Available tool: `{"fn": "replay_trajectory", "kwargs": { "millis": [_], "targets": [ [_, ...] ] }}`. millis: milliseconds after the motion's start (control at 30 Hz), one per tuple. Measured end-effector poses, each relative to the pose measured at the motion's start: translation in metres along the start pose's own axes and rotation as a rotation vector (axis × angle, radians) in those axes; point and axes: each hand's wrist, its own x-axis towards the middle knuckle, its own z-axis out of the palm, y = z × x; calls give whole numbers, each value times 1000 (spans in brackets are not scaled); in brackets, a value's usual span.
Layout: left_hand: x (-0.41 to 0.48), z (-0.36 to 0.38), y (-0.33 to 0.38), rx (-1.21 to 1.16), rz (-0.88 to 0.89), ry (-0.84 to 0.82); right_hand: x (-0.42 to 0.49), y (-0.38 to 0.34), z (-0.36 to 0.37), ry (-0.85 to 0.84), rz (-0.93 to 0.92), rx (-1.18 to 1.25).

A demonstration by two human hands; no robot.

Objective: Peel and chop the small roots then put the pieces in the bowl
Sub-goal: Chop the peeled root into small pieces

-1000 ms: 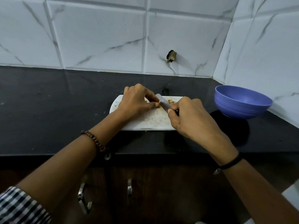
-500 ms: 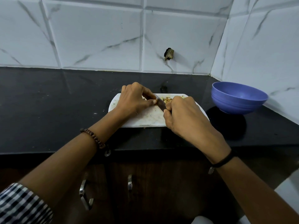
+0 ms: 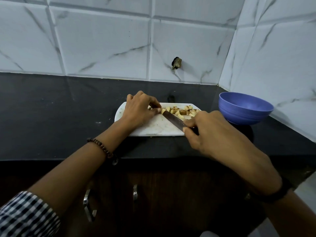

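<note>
Head view: left hand pinched root at board's far edge; root mostly hidden, probably tiny. Right hand gripped knife, tip just beside left fingertips. Risk judged: blade slipping onto fingers; pieces rolling off board, short of bowl right of board.

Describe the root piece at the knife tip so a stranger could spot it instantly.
On the black counter lies a white cutting board. Near its far edge, the left hand pinches one pale root piece at the tip of the knife. Unlike the loose chopped pieces to its right, it alone is held.
</note>
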Motion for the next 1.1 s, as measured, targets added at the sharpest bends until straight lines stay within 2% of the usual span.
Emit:
{"fn": "replay_trajectory", "kwargs": {
  "millis": [300,400,500,600,867,1100],
  "targets": [
    [0,-5,-3,-44,-18,-22,8,13,-2,164,16,102],
    [2,-7,-10,-56,-61,57,14,4,4,192,-1,107],
    [2,-10,-14,36,-126,158,20,-3,19,219,-22,95],
    [0,-11,-13,130,-129,172,26,-7,32,201,-20,86],
    [-5,-13,-10,250,-117,88,26,13,27,247,55,69],
    [-3,-8,-10,143,22,-29,20,13,20,249,2,124]
  ]
}}
